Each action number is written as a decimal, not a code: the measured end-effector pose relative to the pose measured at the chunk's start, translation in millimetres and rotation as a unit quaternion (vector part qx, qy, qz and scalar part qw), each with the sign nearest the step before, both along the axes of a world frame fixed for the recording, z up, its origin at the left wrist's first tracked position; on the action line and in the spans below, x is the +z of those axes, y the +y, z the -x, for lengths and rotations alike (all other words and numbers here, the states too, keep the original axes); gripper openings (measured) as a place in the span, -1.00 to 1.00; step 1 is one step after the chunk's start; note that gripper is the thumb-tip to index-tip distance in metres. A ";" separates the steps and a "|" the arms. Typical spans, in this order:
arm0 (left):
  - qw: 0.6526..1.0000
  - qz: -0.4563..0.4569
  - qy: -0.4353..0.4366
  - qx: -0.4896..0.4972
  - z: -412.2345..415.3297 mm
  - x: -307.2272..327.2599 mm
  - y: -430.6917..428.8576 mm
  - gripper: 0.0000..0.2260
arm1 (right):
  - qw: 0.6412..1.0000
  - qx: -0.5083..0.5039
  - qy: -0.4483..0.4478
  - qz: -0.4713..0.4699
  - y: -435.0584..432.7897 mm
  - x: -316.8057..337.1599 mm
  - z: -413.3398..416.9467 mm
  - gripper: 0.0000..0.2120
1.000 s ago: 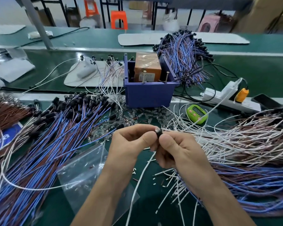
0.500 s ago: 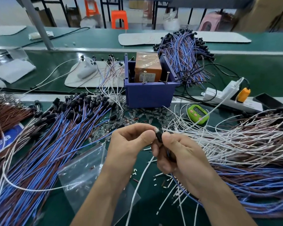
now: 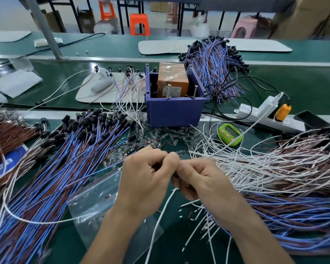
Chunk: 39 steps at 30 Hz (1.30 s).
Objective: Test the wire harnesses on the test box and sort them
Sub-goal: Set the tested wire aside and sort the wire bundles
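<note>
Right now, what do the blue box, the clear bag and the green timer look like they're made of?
The blue box looks like moulded plastic, matte: even colour, thick rim. The clear bag is likely thin glossy plastic film: see-through, wrinkled. The green timer is probably hard plastic: smooth shiny shell.

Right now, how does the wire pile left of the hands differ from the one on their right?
The left pile is mostly blue and brown; the right pile has white wires over blue and brown. The left pile lies fairly straight, black ends bunched together; the right pile loops and tangles. Both rest on the green table.
</note>
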<state>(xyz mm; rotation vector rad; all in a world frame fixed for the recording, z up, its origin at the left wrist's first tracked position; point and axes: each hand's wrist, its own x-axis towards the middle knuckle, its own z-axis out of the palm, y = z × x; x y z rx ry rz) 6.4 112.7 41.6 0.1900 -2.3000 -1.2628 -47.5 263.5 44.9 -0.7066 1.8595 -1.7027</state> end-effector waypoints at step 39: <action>0.961 -0.274 0.033 -0.024 5.1 -25.3 11.0 -0.52 | 0.993 0.018 -0.104 0.055 -3.0 -4.6 -4.9 -0.75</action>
